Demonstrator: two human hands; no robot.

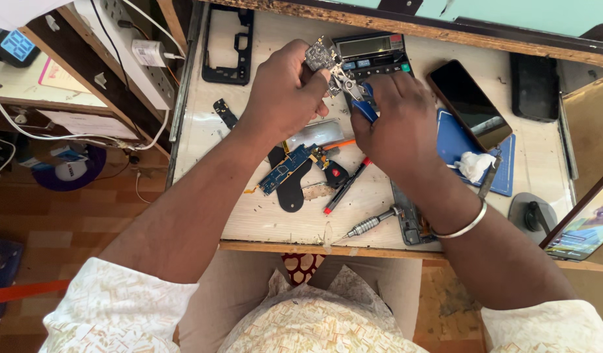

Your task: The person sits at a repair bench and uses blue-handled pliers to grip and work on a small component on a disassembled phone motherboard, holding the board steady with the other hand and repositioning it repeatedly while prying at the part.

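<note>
My left hand (283,88) pinches a small silver circuit board (321,53) and holds it up over the worktable (262,216). My right hand (396,121) grips blue-handled pliers (359,98), and their metal jaws touch the lower edge of that board. Both hands hover in front of a dark desk calculator (373,51). Below my left wrist lies a long blue circuit board (285,168) on a black paddle-shaped piece.
A black phone frame (228,46) lies at the back left. A dark phone (468,104) rests on a blue mat (458,140) with a wad of white tissue. A red-and-black pen (346,186), a silver screwdriver (370,223) and another phone frame (409,219) lie near the front edge.
</note>
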